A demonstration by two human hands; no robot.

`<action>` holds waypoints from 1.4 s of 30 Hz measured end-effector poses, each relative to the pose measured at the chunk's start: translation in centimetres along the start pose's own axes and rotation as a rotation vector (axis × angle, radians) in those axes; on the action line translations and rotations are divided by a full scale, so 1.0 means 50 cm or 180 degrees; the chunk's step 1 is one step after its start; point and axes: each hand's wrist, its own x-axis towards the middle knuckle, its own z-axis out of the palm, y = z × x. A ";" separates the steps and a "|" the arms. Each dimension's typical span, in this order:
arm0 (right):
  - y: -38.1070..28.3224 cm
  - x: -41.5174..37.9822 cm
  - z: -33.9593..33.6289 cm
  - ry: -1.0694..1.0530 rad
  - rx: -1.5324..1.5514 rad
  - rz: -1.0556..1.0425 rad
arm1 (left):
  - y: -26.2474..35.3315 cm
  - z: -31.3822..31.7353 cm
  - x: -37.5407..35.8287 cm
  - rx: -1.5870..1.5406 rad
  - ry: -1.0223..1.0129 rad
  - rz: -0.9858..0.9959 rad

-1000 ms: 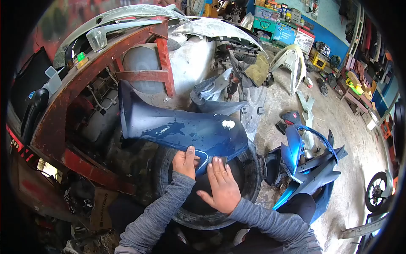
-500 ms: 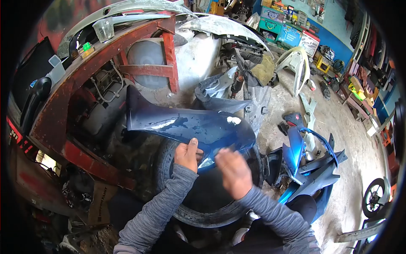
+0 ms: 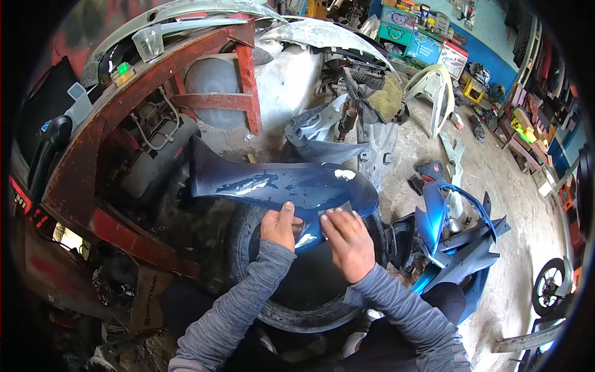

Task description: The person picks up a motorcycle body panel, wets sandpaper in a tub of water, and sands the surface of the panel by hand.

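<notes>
A dark blue motorcycle fairing panel [image 3: 291, 189] with pale bare patches and wet-looking marks lies across a black tire [image 3: 310, 319]. My left hand [image 3: 280, 227] grips its near edge, thumb on top and fingers curled beneath. To the right, my right hand [image 3: 348, 242] presses its fingertips on the panel's lower surface. Under those fingers a small grey sheet, apparently sandpaper [image 3: 346, 208], shows a corner; the rest of it is hidden.
A red-brown frame bench [image 3: 105, 133] stands at left, bearing a clear plastic cup [image 3: 147, 44]. Bright blue fairing parts [image 3: 455, 232] lie on the floor at right. Ahead are grey metal parts [image 3: 372, 146] and a pale fender-like piece [image 3: 431, 93].
My right hand, blurred before, now shows sharply with its fingers laid on the panel. The panel and my left hand sit slightly farther right in view.
</notes>
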 end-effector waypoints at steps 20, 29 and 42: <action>-0.003 -0.010 -0.003 0.0183 0.0087 -0.0090 | 0.042 -0.030 0.007 -0.0265 -0.0932 0.0307; -0.001 -0.040 0.023 0.0027 0.0071 -0.0048 | 0.012 -0.030 0.005 0.0026 -0.0636 0.0522; 0.094 -0.092 0.100 -0.0031 -0.0038 0.0672 | -0.167 -0.026 0.062 0.0127 -0.0464 0.0243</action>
